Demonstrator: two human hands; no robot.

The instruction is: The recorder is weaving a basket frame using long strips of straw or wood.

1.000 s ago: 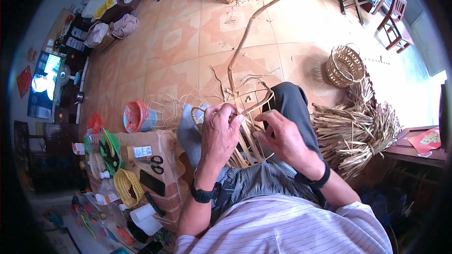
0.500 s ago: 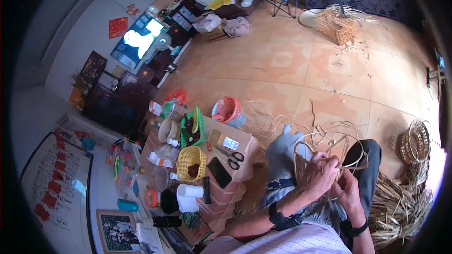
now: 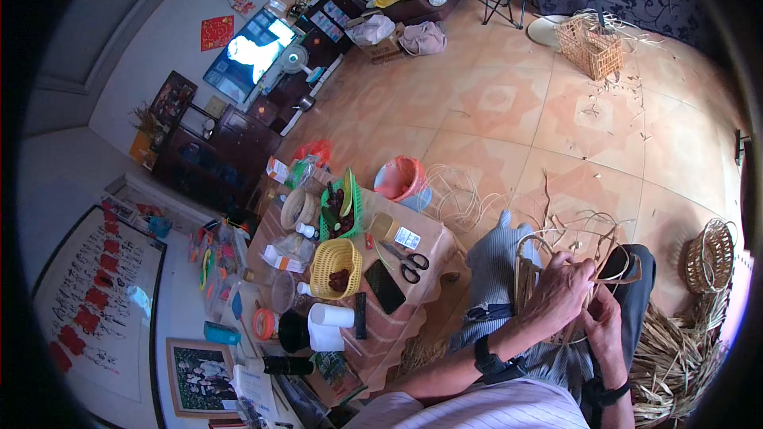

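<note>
A partly woven cane basket (image 3: 525, 280) rests on my lap between my knees, with long thin strips looping out from its rim. My left hand (image 3: 561, 289) closes over the rim from the left, fingers pinched on the weave. Just to its right and a little nearer, my right hand (image 3: 604, 324) grips the basket's near right side with bent fingers. Both hands partly hide the part of the weave between them. A loose brown cane strip (image 3: 633, 270) sticks out to the right past my fingers.
On the left, a cluttered table holds scissors (image 3: 410, 266), a yellow basket (image 3: 334, 248) and a green basket (image 3: 355, 205). A bucket (image 3: 401, 180) stands beyond it. Dried strips (image 3: 675, 357) pile up at right below a small woven basket (image 3: 710, 257). Another basket (image 3: 592, 48) sits far off.
The whole scene has shifted to the right in the picture, as my head has turned slightly left. Both hands stay on the basket, with the fingers moved only a little.
</note>
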